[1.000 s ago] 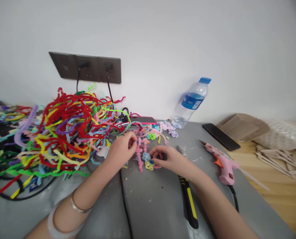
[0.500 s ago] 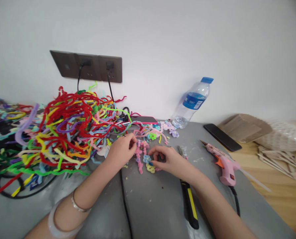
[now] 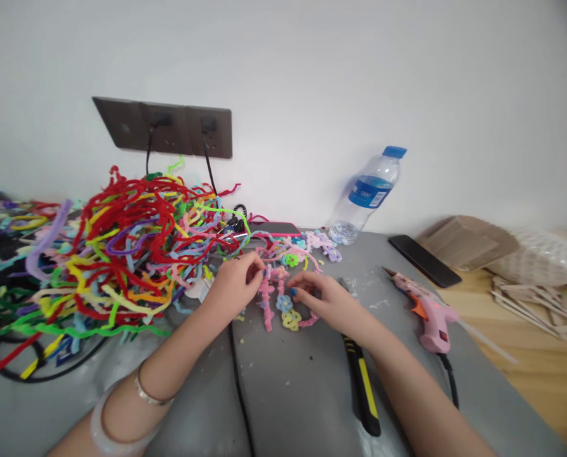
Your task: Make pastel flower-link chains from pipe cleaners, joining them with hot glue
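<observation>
I have the left hand [image 3: 235, 279] pinching a fuzzy pink strand [image 3: 267, 310]. The right hand [image 3: 325, 299], fingers parted, hangs beside a looped blue flower [image 3: 284, 304].

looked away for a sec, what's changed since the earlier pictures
The right hand has eased slightly upward in the picture: its thumb, earlier at the edge of the yellow fuzzy flower, is now up by the blue fuzzy flower, leaving both in fuller view. The left hand stays by the pink fuzzy strip; the glue gun and bottle haven't moved.
</observation>
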A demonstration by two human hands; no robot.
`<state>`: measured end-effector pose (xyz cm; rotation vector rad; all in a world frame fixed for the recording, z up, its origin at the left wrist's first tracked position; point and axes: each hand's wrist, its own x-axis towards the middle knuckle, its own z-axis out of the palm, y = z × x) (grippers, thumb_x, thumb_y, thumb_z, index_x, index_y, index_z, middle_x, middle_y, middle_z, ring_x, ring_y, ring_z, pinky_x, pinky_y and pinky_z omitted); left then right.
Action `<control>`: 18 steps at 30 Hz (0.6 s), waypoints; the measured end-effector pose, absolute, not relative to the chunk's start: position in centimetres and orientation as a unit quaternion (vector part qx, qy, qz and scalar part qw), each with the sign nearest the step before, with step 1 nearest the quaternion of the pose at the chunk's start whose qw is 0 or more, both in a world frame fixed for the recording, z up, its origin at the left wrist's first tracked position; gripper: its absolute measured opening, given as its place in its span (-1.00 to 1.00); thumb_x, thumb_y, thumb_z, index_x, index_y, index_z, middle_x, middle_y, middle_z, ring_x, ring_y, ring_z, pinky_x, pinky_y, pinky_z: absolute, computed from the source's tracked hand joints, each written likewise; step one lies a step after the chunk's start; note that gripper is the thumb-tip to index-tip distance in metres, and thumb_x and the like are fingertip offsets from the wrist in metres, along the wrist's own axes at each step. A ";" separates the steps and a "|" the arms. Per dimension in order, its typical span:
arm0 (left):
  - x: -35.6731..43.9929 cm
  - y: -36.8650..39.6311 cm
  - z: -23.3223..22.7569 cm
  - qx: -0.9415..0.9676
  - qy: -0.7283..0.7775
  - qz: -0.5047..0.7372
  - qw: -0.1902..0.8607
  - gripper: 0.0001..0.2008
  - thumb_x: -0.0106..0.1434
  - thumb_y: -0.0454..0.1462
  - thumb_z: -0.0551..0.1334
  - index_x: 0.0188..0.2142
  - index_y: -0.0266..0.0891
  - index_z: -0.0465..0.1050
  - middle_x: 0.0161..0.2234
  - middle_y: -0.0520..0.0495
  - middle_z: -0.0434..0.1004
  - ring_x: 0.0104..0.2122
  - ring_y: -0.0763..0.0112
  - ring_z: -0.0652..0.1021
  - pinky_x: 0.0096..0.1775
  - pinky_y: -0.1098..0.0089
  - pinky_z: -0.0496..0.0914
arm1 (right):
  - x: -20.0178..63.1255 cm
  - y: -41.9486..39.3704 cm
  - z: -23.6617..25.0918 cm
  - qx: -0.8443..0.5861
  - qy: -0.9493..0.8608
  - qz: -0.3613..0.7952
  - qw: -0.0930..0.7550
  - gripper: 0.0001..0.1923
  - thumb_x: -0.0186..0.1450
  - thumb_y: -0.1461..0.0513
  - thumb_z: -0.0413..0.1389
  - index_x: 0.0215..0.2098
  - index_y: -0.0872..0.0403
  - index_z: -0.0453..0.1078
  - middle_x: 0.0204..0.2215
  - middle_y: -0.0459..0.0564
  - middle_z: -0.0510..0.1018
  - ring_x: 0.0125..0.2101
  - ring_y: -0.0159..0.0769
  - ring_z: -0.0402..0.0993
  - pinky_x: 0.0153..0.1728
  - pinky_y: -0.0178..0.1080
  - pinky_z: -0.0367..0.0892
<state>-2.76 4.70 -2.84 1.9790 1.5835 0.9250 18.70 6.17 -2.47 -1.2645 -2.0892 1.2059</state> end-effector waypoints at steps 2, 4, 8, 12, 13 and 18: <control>-2.7 4.7 -2.6 0.717 0.545 0.366 0.234 -0.91 0.21 -0.40 0.13 -0.36 -0.19 0.34 -0.48 0.09 0.44 -0.46 0.43 0.47 -0.36 0.45 0.27 | 18.7 6.3 -2.5 -0.449 -0.747 0.426 0.243 -0.80 0.28 0.19 0.02 -0.21 0.08 0.41 -0.42 -0.02 0.55 -0.40 -0.26 0.46 -0.39 -0.26 0.34; -2.6 4.6 -2.3 0.718 0.522 0.388 0.248 -0.91 0.22 -0.40 0.12 -0.35 -0.19 0.34 -0.46 0.09 0.44 -0.45 0.45 0.46 -0.36 0.47 0.28 | 18.7 6.5 -2.5 -0.442 -0.741 0.416 0.287 -0.78 0.28 0.17 0.03 -0.17 0.09 0.40 -0.39 -0.01 0.55 -0.36 -0.25 0.48 -0.31 -0.23 0.36; -2.3 4.3 -2.0 0.719 0.507 0.395 0.267 -0.93 0.24 -0.36 0.12 -0.34 -0.20 0.35 -0.47 0.09 0.41 -0.47 0.47 0.43 -0.38 0.48 0.25 | 18.8 6.5 -2.4 -0.419 -0.723 0.431 0.340 -0.78 0.30 0.17 0.05 -0.13 0.07 0.40 -0.27 0.02 0.59 -0.25 -0.22 0.52 -0.18 -0.19 0.37; -2.2 4.2 -1.9 0.717 0.505 0.389 0.281 -0.93 0.27 -0.34 0.11 -0.32 -0.21 0.36 -0.47 0.10 0.42 -0.51 0.49 0.39 -0.42 0.48 0.22 | 18.7 6.4 -1.9 -0.412 -0.722 0.442 0.338 -0.81 0.29 0.15 0.08 -0.21 0.06 0.45 -0.25 0.03 0.61 -0.22 -0.20 0.53 -0.14 -0.16 0.37; -2.2 4.2 -1.9 0.715 0.505 0.391 0.284 -0.93 0.27 -0.34 0.11 -0.32 -0.20 0.36 -0.47 0.10 0.42 -0.52 0.49 0.39 -0.43 0.48 0.22 | 18.7 6.4 -1.7 -0.414 -0.718 0.449 0.335 -0.80 0.28 0.13 0.10 -0.21 0.06 0.45 -0.27 0.03 0.61 -0.24 -0.20 0.53 -0.16 -0.16 0.38; -2.2 4.2 -1.8 0.707 0.501 0.416 0.275 -0.93 0.25 -0.34 0.12 -0.30 -0.21 0.38 -0.45 0.08 0.45 -0.46 0.47 0.45 -0.41 0.48 0.26 | 18.7 6.4 -1.5 -0.408 -0.690 0.494 0.336 -0.70 0.25 0.03 0.17 -0.19 0.06 0.46 -0.23 0.05 0.63 -0.22 -0.19 0.54 -0.18 -0.16 0.40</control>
